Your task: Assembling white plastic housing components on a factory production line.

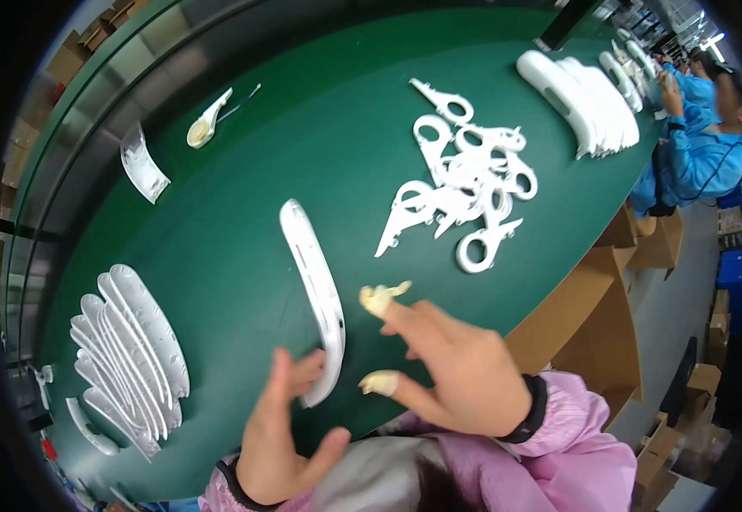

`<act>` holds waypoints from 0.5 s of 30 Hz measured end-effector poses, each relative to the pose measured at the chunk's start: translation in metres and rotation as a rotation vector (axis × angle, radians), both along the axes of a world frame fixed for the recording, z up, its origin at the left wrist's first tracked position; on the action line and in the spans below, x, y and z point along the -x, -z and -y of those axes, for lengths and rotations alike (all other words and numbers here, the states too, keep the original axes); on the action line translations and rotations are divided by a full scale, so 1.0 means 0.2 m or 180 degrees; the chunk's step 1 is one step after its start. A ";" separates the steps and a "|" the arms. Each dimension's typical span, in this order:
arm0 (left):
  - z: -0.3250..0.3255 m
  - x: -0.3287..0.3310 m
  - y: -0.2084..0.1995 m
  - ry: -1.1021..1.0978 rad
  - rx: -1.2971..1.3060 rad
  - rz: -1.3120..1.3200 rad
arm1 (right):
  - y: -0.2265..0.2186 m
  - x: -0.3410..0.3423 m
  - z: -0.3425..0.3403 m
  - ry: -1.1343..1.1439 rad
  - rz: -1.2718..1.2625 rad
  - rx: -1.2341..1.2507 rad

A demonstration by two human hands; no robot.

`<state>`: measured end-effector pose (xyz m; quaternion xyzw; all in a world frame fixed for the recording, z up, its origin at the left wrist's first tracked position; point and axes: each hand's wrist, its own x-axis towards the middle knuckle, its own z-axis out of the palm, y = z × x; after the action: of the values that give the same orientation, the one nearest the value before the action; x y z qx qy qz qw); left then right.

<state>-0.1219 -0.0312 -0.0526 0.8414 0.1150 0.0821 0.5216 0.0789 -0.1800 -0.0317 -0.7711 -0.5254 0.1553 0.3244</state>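
A long, curved white plastic shell [313, 277] lies on the green table in front of me, slots and holes along its length. My left hand [281, 435] is beside its near end, thumb and fingers apart; the fingertips are close to the shell's edge, and I cannot tell whether they touch it. To the right, my right hand [452, 367] hovers over the table edge, thumb and forefinger spread with nothing between them. Pale yellow finger cots cover those two fingertips. Beyond it lies a loose heap of white ring-ended plastic parts [473, 171].
Nested white shells [128, 358] are at the left, more stacked shells [584, 107] at the far right. A short curved cover [143, 164] and a white part with a cable [204, 126] lie far left. Cardboard boxes [589, 316] stand against the table's right edge, near a person in blue [702, 158].
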 end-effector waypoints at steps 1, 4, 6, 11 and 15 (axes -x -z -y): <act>0.01 -0.02 0.00 0.0319 -0.0073 -0.0049 | 0.02 0.01 -0.01 0.0023 -0.0096 -0.0036; -0.01 -0.07 0.00 0.0750 -0.0011 -0.0171 | 0.10 0.04 -0.05 -0.0009 -0.0182 -0.0051; -0.02 -0.08 0.04 0.0494 0.0480 -0.0176 | 0.13 0.05 -0.07 -0.0076 -0.0272 0.0149; -0.04 -0.09 0.06 0.0077 0.0176 -0.0378 | 0.00 -0.11 -0.07 0.0019 -0.0640 0.0533; -0.06 -0.04 0.09 0.0009 0.0035 -0.0355 | -0.12 -0.44 -0.03 0.0738 0.0378 0.0612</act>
<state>-0.1148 -0.0191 -0.0714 0.8420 0.1430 0.0337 0.5191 0.1673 -0.1748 -0.0067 -0.8619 -0.4338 0.1205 0.2333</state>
